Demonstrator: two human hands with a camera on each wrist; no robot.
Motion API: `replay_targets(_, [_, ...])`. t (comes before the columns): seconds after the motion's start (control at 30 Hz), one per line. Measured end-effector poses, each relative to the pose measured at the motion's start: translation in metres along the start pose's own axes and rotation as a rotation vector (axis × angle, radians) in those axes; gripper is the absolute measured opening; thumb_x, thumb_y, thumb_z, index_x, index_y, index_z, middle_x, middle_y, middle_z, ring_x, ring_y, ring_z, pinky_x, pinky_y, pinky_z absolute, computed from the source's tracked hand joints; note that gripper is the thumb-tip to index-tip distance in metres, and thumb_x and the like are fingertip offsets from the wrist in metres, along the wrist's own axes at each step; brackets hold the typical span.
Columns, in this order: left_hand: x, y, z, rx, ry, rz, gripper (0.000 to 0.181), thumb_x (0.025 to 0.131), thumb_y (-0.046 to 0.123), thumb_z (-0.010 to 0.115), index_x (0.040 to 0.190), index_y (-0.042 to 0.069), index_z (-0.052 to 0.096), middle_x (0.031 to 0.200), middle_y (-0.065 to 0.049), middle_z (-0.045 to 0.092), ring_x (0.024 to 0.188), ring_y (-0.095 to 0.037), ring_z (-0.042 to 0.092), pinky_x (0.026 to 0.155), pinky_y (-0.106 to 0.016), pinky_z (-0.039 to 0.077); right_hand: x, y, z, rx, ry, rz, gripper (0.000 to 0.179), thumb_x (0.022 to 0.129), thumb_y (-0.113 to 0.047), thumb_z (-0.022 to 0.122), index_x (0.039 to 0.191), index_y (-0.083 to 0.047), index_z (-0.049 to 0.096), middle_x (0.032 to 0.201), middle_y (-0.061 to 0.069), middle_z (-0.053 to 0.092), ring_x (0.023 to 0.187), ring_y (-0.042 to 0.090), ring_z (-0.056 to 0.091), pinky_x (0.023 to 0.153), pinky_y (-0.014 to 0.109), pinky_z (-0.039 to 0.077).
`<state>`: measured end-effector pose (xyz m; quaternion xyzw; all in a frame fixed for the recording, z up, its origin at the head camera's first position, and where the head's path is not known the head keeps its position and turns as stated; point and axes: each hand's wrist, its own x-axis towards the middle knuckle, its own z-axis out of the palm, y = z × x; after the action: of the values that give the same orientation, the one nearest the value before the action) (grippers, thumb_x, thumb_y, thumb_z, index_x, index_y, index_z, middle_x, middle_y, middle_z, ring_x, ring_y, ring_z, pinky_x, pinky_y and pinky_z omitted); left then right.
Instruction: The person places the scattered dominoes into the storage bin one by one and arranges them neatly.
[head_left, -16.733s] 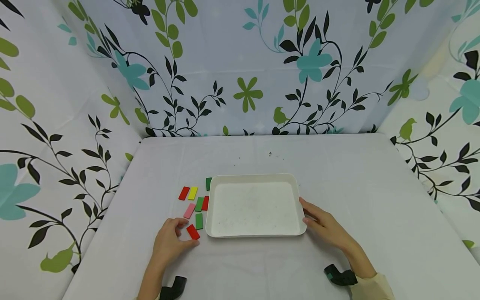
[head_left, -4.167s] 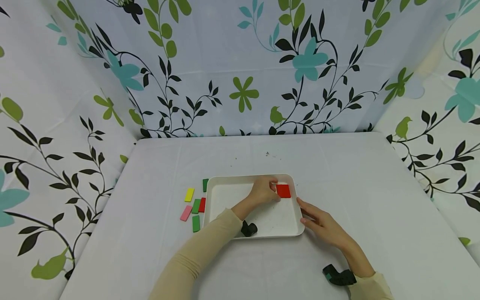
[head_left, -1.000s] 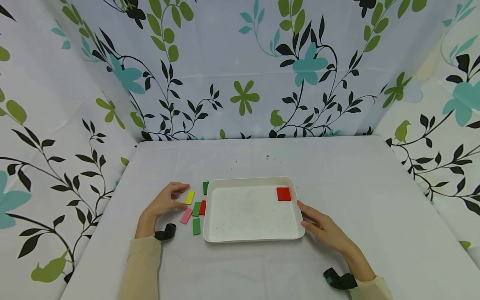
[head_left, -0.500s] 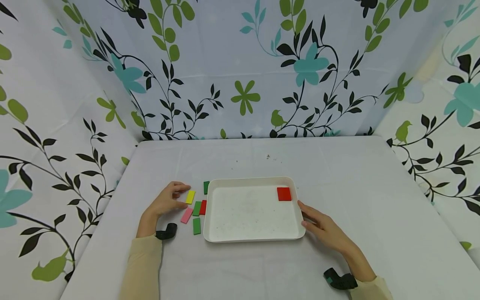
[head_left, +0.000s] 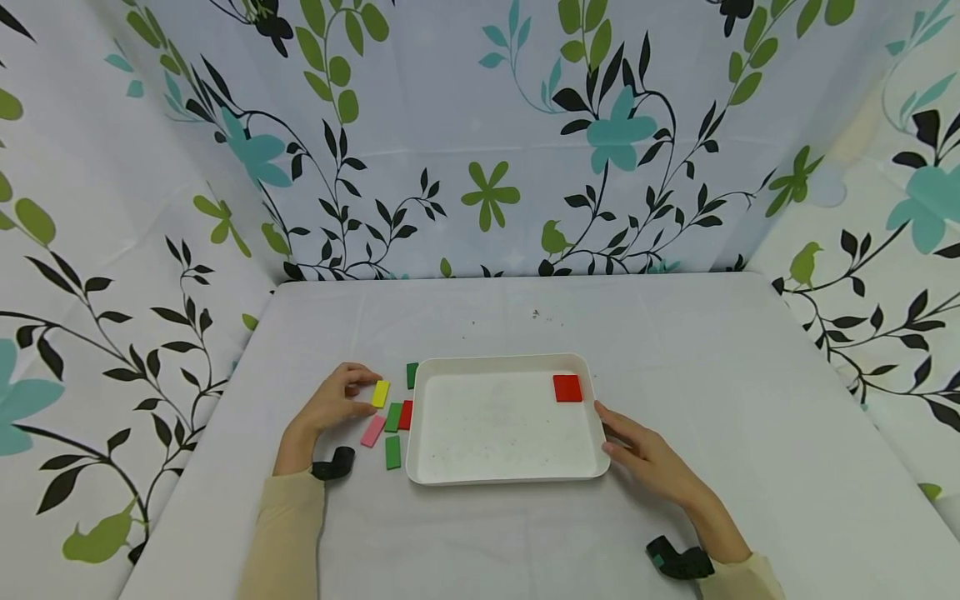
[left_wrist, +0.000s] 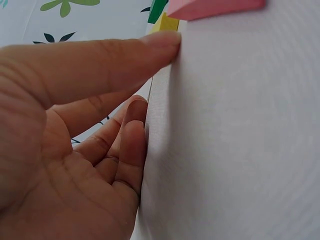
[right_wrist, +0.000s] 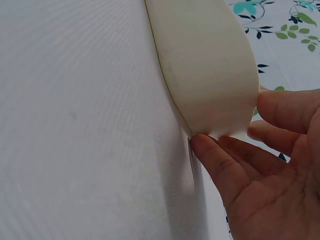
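My left hand [head_left: 335, 397] has its thumb and index fingertips at the two ends of a small yellow rectangular block [head_left: 381, 393]. The thumb [left_wrist: 110, 65] partly covers that block in the left wrist view. Beside it lie a pink block [head_left: 372, 432], green blocks [head_left: 393, 452] and one red block [head_left: 406, 415]. My right hand [head_left: 648, 457] touches the right side of a shallow white tray [head_left: 495, 481], its fingers [right_wrist: 220, 160] fairly straight against the outer wall. Inside the tray, near the far right corner, two red blocks [head_left: 567, 388] appear set side by side as a square.
The tray's left rim stands close to the red block and to a farther green block [head_left: 412, 375]. White cloth [head_left: 510, 542] covers the table [head_left: 712, 333], with dark specks near its back. A patterned curtain [head_left: 420, 133] surrounds it on three sides.
Since the earliest frame, two red blocks have gone from the table into the tray. The left hand has come back from the tray to the yellow block; the right hand stays at the tray.
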<state>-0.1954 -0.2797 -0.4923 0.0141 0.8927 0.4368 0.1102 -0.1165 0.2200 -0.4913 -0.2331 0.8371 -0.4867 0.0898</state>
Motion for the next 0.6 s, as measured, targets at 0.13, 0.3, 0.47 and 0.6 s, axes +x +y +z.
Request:
replay_targets(0.13, [0.0005,0.0002,0.0001,0.008,0.000,-0.001,0.050,0.078,0.003,0.077,0.126,0.001,0.062,0.135,-0.015,0.043,0.117,-0.036,0.045,0.102,-0.050,0.038,-0.0001,0.0002,0.0001,-0.001,0.001,0.004,0.059,0.099,-0.013,0.056,0.151,0.001,0.031,0.153,0.027,0.034,0.130,0.049,0.046,0.096,0.010,0.039])
replay_targets(0.3, [-0.0002,0.0012,-0.0009,0.010,0.009,-0.003,0.051,0.078,0.005,0.077,0.126,0.001,0.061,0.134,-0.016,0.047,0.115,-0.034,0.046,0.099,-0.047,0.040,-0.0001,0.0015,0.0004,-0.002,-0.001,0.004,0.059,0.099,-0.013,0.056,0.151,0.002,0.031,0.153,0.028,0.034,0.130,0.049,0.046,0.096,0.010,0.039])
replay_targets(0.47, [-0.0011,0.0010,-0.0031,-0.017,0.047,-0.029,0.054,0.080,0.010,0.078,0.130,0.001,0.058,0.126,-0.018,0.056,0.107,-0.030,0.052,0.087,-0.031,0.046,0.0000,0.0024,0.0002,-0.007,0.001,0.000,0.059,0.099,-0.013,0.056,0.151,0.002,0.031,0.153,0.027,0.034,0.130,0.049,0.046,0.096,0.010,0.039])
replay_targets(0.6, [-0.0002,-0.0007,-0.0048,-0.092,0.085,-0.017,0.055,0.082,0.005,0.076,0.132,-0.004,0.055,0.119,-0.023,0.060,0.099,-0.022,0.058,0.078,-0.018,0.048,0.0000,0.0025,-0.0001,0.001,-0.001,0.001,0.059,0.099,-0.013,0.056,0.151,0.001,0.031,0.153,0.027,0.034,0.130,0.049,0.045,0.096,0.010,0.039])
